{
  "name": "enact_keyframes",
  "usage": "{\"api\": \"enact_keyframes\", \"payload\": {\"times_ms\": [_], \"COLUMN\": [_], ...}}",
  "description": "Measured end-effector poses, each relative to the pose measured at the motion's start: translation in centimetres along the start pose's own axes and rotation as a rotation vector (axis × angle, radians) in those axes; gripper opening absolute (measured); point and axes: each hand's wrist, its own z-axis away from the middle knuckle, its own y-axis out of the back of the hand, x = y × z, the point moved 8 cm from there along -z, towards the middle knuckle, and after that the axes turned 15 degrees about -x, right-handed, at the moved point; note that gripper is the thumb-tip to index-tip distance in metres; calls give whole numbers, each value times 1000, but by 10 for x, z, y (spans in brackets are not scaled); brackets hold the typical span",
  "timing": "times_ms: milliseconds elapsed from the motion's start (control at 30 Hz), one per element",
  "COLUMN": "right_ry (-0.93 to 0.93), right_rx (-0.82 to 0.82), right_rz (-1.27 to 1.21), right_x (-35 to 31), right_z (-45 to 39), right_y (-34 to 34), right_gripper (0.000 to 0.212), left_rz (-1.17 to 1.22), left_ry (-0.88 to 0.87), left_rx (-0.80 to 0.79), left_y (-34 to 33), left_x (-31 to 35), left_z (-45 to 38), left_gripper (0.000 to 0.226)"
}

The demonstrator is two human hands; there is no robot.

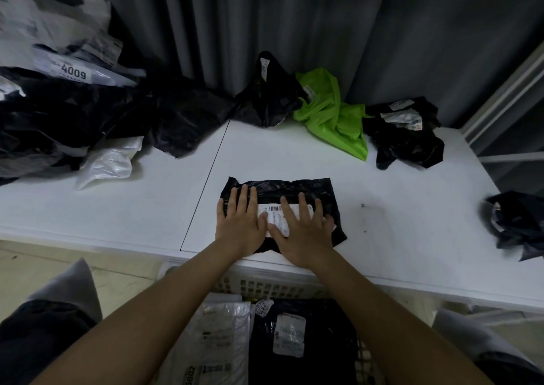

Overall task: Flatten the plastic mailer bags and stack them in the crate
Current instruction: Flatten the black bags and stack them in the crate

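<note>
Landmark: the black mailer bag (297,191) lying flat near the front edge of the white table (147,208); every place below is told from it.
Your left hand (240,222): released, fingers straight and spread, palm pressing the bag's left half.
Your right hand (303,231): released too, fingers straight, pressing the bag's right half and partly covering its white shipping label (275,215).
Crate (265,286): below the bag, under the table's front edge, between your forearms; a white mailer (215,337) and a black mailer (318,355) lie flat inside, side by side.
Behind the bag: a crumpled green bag (332,113), with a black one (265,99) just left of it and another black one (406,134) just right.
Far left of the bag: a heap of black and white mailers (73,104).
Far right of the bag: a crumpled dark bag (518,222) at the table's edge.
</note>
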Motion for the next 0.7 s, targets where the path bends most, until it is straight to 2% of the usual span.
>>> {"api": "enact_keyframes", "payload": {"times_ms": [67,133,200,267,333,433,700], "right_ry": [2,76,200,260,227,133,-45], "right_rx": [34,208,309,265,161,95,38], "right_rz": [-3,23,30,62,59,36,22], "right_x": [0,-6,-15,-20,-16,-5,16], "right_z": [3,5,-1,-14,-28,-35,-36], "right_y": [8,27,38,34,23,17,20], "right_gripper": [69,68,74,66,58,63,81], "left_rz": [-13,-27,-46,-61,-29,-65,-208], "left_ry": [-17,-50,-117,-164,-155,-90,-6], "left_rx": [-5,51,97,87,25,-68,-79], "left_y": [2,10,19,22,19,11,16], "left_x": [0,1,3,2,-5,-15,-19], "left_z": [-1,1,1,-3,-9,-12,-11], "left_gripper": [64,76,91,95,88,77,82]}}
